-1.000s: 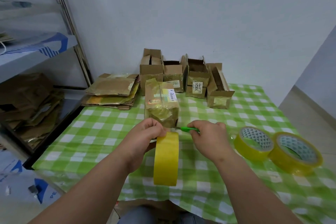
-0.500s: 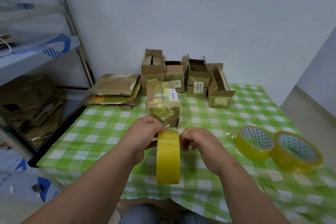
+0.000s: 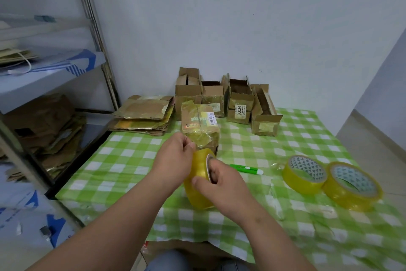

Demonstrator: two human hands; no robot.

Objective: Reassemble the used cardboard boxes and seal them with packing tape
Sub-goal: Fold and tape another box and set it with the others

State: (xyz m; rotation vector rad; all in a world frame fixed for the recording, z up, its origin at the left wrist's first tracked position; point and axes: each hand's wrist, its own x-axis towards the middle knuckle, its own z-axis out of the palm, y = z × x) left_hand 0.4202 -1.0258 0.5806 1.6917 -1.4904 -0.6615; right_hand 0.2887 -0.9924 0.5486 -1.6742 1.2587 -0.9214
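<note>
The person has the yellow tape roll (image 3: 198, 179) up off the desk (image 3: 307, 143), held between both hands just in front of the taped-up box (image 3: 200, 126). The right hand (image 3: 222, 185) has fingers hooked into the roll's core and the thumb laid over the outer face, a grip that lets the roll turn while it is steadied. The left hand (image 3: 173, 158) is curled tight at the top edge of the roll, fingertips pinched together, and I'd say it is hunting for or lifting the loose end of the tape; I cannot make out the end itself.

The box stands upright just beyond the roll, within easy reach for a strip to be pulled straight onto it. Its front is already shiny with old tape, so the fresh strip will want a firm press to stick.

A green cutter (image 3: 246, 169) lies on the desk just right of the roll, close to the right hand, likely parked there to free that hand. Further right of the roll sit two spare tape rolls (image 3: 331, 179), touching. Behind the box is a row of opened boxes (image 3: 228, 99) against the wall, with a stack of flattened cartons (image 3: 142, 116) to its left, probably waiting their turn.
</note>
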